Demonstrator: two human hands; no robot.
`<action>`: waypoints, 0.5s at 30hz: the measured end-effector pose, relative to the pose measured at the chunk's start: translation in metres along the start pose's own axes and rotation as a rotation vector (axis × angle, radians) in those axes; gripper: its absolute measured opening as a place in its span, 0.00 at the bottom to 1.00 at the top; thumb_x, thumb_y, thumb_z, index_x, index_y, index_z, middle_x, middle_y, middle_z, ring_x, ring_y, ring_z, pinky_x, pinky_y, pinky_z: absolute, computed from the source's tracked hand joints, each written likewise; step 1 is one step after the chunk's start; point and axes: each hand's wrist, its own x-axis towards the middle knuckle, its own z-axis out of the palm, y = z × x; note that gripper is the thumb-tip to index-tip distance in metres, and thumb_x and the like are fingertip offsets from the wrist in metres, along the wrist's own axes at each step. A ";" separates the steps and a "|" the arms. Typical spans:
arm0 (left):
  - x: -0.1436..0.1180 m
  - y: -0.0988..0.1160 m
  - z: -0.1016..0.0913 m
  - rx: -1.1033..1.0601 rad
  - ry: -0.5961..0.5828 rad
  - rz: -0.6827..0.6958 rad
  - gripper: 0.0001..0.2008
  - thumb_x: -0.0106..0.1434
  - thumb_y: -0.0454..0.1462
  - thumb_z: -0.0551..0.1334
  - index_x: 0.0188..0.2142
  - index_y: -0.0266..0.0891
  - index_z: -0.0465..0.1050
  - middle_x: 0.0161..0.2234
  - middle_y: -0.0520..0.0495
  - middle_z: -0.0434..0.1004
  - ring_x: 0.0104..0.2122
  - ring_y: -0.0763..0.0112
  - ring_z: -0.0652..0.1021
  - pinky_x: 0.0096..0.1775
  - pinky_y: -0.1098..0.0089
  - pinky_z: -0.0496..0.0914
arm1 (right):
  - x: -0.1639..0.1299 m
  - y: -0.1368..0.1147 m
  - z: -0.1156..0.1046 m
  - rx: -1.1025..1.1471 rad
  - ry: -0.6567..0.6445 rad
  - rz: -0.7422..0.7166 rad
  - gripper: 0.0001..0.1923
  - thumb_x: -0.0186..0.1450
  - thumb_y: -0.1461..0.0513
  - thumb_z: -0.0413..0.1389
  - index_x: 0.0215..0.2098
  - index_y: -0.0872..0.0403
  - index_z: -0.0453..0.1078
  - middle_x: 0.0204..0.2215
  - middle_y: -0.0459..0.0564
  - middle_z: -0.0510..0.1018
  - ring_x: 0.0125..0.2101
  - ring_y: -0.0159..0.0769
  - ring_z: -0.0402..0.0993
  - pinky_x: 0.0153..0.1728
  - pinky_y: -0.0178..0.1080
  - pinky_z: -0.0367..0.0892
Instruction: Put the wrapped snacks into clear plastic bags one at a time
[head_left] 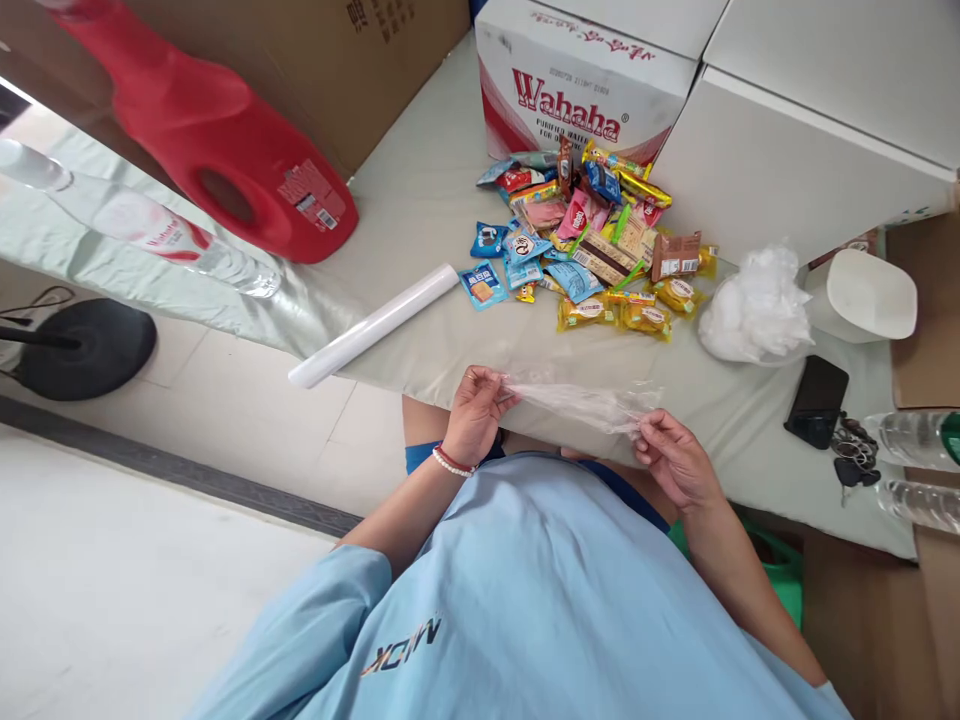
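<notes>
From the head camera, the left hand [475, 412] and the right hand [673, 455] are held well apart over the near edge of the table [420, 200], each pinching one end of a clear plastic bag [581, 402] stretched flat between them. The fingertips of both hands are closed on the film; the bag hangs in the air just above the table edge, close to the person's body. It looks very light, thin and limp, likely slippery and easy to tear, so I judge that a hold at the rim or corners with the fingertips suits it best, as a grip in the middle would only bunch it up.

Beyond the hands lies one heap of snack packets [592, 250], too many and too overlapped to count exactly. To its left lies one white roll [375, 325], and to its right one crumpled wad of plastic bags [754, 305], one white tub [866, 295], one dark phone [816, 400] and a bunch of keys [851, 450]. One red jug [225, 150] and one printed carton [577, 85] stand further back. Three water bottles show: one at the left [150, 235], two at the right edge [915, 435].
</notes>
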 end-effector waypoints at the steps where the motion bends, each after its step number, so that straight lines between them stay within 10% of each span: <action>1: 0.003 -0.001 0.003 -0.005 -0.006 0.012 0.19 0.58 0.44 0.74 0.36 0.44 0.65 0.37 0.55 0.77 0.36 0.75 0.79 0.43 0.68 0.77 | 0.000 0.002 -0.007 -0.070 0.014 -0.027 0.17 0.57 0.49 0.71 0.32 0.50 0.72 0.25 0.43 0.69 0.24 0.29 0.62 0.23 0.32 0.61; 6: 0.009 -0.009 0.009 0.010 -0.043 -0.054 0.19 0.58 0.44 0.73 0.36 0.44 0.63 0.37 0.55 0.77 0.39 0.71 0.81 0.43 0.67 0.77 | 0.004 0.012 -0.033 -0.553 -0.004 -0.086 0.20 0.60 0.44 0.66 0.36 0.50 0.78 0.29 0.48 0.78 0.28 0.35 0.69 0.28 0.37 0.67; 15: 0.006 -0.012 0.007 0.000 -0.006 -0.092 0.21 0.56 0.44 0.74 0.36 0.44 0.62 0.34 0.57 0.75 0.37 0.72 0.81 0.43 0.66 0.77 | 0.005 0.002 -0.035 -0.471 0.388 -0.402 0.21 0.70 0.43 0.56 0.45 0.50 0.76 0.38 0.50 0.80 0.31 0.36 0.71 0.35 0.39 0.69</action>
